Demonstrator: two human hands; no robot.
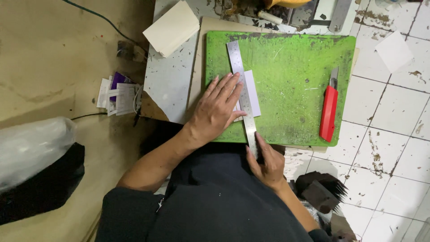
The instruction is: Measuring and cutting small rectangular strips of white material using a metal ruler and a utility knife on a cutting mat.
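Steel ruler (242, 89): long, narrow, laid lengthwise over a white paper strip (252, 92) on a scuffed green cutting mat (295, 67). It is pressed flat by the left hand (218, 110), fingers spread wide; its near end is pinched by the right hand (268, 162). Red utility knife (329, 112): lying well apart near the mat's right edge, bare mat between.

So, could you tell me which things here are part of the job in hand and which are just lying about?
In use: left hand, right hand, ruler, white sheet, green mat.
Lying about: red knife, cream block, paper pile, plastic bag.
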